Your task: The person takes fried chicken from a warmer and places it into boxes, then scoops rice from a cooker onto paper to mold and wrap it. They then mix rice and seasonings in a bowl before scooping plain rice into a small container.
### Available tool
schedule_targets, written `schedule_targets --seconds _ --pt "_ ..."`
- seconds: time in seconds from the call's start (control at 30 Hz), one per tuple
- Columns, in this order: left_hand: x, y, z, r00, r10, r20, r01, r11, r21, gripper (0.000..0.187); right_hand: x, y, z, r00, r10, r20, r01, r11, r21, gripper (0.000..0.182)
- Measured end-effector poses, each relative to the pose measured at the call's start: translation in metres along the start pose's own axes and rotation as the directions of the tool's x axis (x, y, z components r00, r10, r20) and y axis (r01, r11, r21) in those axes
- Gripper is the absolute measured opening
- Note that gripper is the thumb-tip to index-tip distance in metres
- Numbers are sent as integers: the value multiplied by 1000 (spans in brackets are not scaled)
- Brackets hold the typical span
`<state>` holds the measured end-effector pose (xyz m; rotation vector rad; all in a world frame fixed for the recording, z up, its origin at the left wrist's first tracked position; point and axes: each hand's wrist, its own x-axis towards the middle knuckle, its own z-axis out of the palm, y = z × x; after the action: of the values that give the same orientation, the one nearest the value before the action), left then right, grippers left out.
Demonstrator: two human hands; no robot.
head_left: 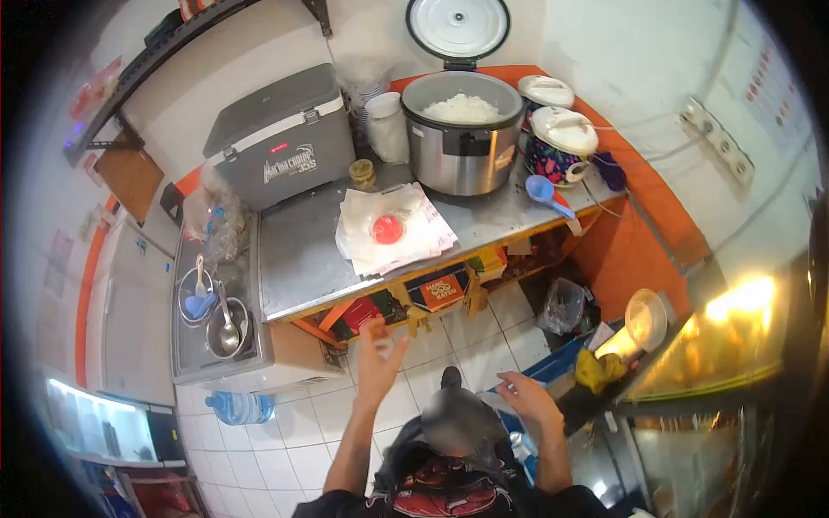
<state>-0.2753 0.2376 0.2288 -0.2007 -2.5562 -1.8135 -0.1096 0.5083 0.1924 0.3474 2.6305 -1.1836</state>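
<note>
The stack of wrapping papers (393, 231) with a red blob on top lies on the steel counter (302, 259), just in front of the big open rice cooker (462, 129), and it is the thing the raised left hand (378, 358) is nearest to, though the hand is in mid-air and well short of it, fingers spread loosely and holding nothing. The right hand (528, 399) is low, far to the right of the cooker and below counter level, fingers partly curled at the edge of a blue surface; I cannot tell whether it grips anything. Taking the containers from largest down: the grey cool box (281, 138) left of the cooker is shut, its contents hidden; the cooker stands lid-up and is full of white rice; the two smaller flowered cookers (561, 142) to its right are lidded; two pots (211, 319) far left of the cooker hold a ladle and spoons. In my judgement the loose papers overhang toward the counter's front edge, so a careless reach could drag the stack off, and a sleeve near the open cooker could meet steam.
</note>
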Motion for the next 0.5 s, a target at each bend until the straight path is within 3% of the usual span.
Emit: schedule_targets --seconds 0.17,0.23,0.3,0.33,0.37,0.43,0.5 --pt "137 -64 36 992 108 -72 -96 982 162 70 104 -24 -41 995 -49 85 35 987 157 41" --pt "185 -74 43 988 130 -84 -109 968 224 75 139 -26 -58 991 -58 124 38 986 160 40" --pt "228 -83 56 998 28 -47 -10 933 359 85 170 -35 -79 985 -120 122 109 990 90 39" --pt "252 -112 64 994 96 -45 -74 932 354 91 183 -39 -88 986 -133 96 126 989 75 37" --pt "267 -122 73 996 78 -44 -58 937 345 91 193 -43 -95 987 -120 109 113 991 66 37" --pt "295 -133 87 992 98 -77 -34 806 591 91 217 -48 -109 996 -74 53 69 993 93 37" --pt "313 -139 91 993 104 -46 -57 803 593 85 242 -47 -121 999 -48 2 48 998 27 36"
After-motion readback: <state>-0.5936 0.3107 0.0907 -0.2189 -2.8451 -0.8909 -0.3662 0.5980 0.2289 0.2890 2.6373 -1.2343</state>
